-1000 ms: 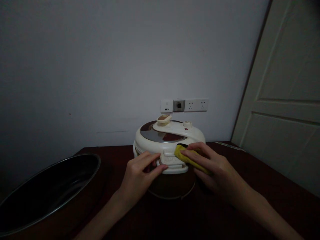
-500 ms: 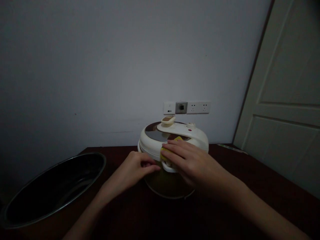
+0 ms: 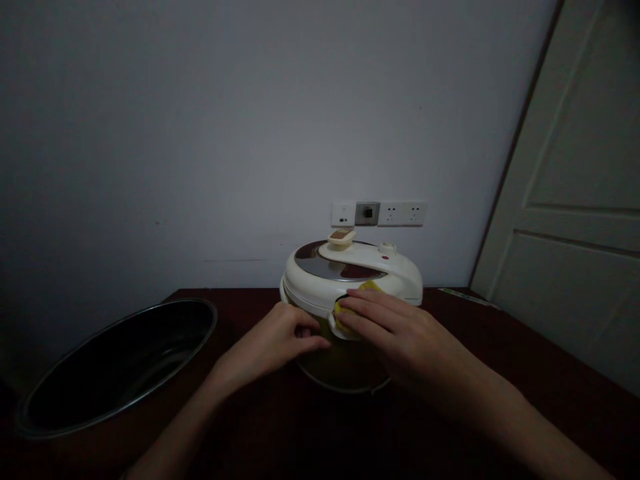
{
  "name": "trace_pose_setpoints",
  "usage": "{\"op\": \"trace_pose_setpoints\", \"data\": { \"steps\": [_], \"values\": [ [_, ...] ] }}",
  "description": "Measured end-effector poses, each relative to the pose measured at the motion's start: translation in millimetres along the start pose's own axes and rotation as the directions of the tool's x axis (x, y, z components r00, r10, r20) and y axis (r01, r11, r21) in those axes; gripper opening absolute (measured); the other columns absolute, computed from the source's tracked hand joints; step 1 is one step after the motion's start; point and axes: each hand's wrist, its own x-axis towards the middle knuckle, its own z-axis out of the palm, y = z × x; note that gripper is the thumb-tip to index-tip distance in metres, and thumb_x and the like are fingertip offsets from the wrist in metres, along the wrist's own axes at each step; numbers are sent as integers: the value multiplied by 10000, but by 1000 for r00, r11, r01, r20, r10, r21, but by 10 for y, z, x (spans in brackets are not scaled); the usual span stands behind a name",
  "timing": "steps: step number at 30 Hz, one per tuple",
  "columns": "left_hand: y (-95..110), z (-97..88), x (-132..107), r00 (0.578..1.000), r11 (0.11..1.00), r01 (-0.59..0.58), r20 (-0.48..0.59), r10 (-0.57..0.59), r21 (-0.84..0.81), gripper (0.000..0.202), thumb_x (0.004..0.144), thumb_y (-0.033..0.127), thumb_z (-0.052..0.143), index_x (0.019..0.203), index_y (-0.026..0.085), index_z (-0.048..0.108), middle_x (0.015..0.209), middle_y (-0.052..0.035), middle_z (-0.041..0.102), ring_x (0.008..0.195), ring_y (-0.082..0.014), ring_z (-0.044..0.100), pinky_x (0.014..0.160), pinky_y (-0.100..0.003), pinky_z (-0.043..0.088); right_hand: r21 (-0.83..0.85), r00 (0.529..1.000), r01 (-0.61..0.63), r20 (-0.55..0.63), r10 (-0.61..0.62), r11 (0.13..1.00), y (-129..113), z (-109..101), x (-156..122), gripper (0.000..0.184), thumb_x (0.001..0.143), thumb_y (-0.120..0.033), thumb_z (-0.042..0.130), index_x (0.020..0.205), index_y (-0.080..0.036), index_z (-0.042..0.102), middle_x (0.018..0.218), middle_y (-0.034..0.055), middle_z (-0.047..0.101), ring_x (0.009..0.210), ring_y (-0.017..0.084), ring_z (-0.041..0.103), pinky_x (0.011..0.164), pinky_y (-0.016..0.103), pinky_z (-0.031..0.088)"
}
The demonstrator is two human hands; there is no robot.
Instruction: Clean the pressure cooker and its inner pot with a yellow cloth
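Right hand (image 3: 400,330) grips the yellow cloth (image 3: 371,286) against the front handle (image 3: 333,323) of the cooker (image 3: 313,287), which stands on the dark red table (image 3: 245,300). Left hand (image 3: 280,335) half curled beside the cooker; whether it holds or touches anything, I can't tell. My guess: pushing hard unbraced could skid the cooker, and bunched cloth could snag on the handle.

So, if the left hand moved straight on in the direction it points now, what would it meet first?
The left hand would probably meet the white front handle of the cooker first; depth is unclear, so it could touch the cooker's body instead.
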Motion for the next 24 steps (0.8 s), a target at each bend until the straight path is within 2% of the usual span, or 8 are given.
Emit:
{"op": "trace_pose_setpoints", "data": {
  "steps": [5, 8, 10, 12, 14, 16, 20, 24],
  "values": [
    [75, 53, -4, 996, 999, -35, 82, 35, -6, 183, 786, 303, 619, 729, 151, 703, 588, 27, 570, 542, -90, 468, 525, -206, 342, 147, 998, -11, 65, 2, 989, -31, -96, -143, 443, 794, 29, 395, 1119, -178, 613, 1144, 82, 663, 1109, 196, 589, 997, 433, 457],
    [74, 64, 5, 997, 997, -81, 18, 81, -9, 178, 792, 309, 616, 780, 165, 722, 634, 10, 619, 571, -101, 503, 540, -212, 363, 246, 991, -72, 130, 41, 967, 1, -223, -358, 453, 794, 19, 403, 1111, -224, 617, 1115, 49, 672, 1078, 170, 603, 1018, 418, 439],
    [61, 74, 19, 995, 996, -91, -33, 91, -6, 196, 798, 329, 613, 809, 173, 730, 651, -1, 641, 573, -108, 513, 534, -216, 371, 231, 988, -155, 57, 145, 961, 64, -251, -499, 429, 808, -11, 421, 1128, -228, 608, 1124, 57, 662, 1087, 180, 597, 973, 401, 478],
    [51, 90, 37, 993, 996, -84, -78, 85, 15, 213, 803, 352, 610, 832, 183, 735, 656, -5, 652, 576, -112, 521, 532, -218, 376, 196, 953, -275, -73, 294, 941, 140, -210, -596, 400, 815, -43, 439, 1134, -221, 601, 1116, 70, 657, 1064, 191, 606, 906, 378, 522],
    [49, 111, 53, 990, 997, -64, -123, 69, 47, 224, 797, 373, 619, 827, 186, 738, 648, -7, 654, 579, -115, 530, 531, -219, 376, 155, 885, -405, -180, 429, 901, 201, -114, -633, 380, 816, -69, 454, 1142, -207, 591, 1102, 85, 650, 1026, 204, 617, 867, 386, 537],
    [55, 131, 63, 987, 997, -37, -155, 48, 71, 228, 786, 387, 636, 800, 183, 737, 643, -11, 658, 578, -117, 540, 527, -219, 377, 100, 849, -470, -219, 480, 877, 231, 5, -619, 391, 808, -88, 468, 1172, -191, 566, 1109, 103, 633, 1017, 228, 607, 867, 439, 526],
    [75, 148, 72, 979, 995, -40, -196, 57, 87, 210, 779, 369, 650, 759, 175, 728, 638, -14, 662, 574, -117, 553, 532, -219, 396, 56, 867, -458, -194, 460, 887, 224, 188, -554, 406, 796, -111, 505, 1201, -130, 530, 1134, 158, 574, 1044, 268, 556, 859, 491, 507],
    [84, 147, 83, 981, 993, -35, -187, 55, 110, 203, 780, 357, 649, 738, 173, 724, 617, -7, 648, 564, -114, 550, 534, -217, 402, 114, 880, -427, -175, 441, 897, 236, 233, -559, 305, 842, -117, 495, 1140, -102, 560, 1053, 154, 541, 980, 226, 548, 811, 409, 530]
  ]
}}
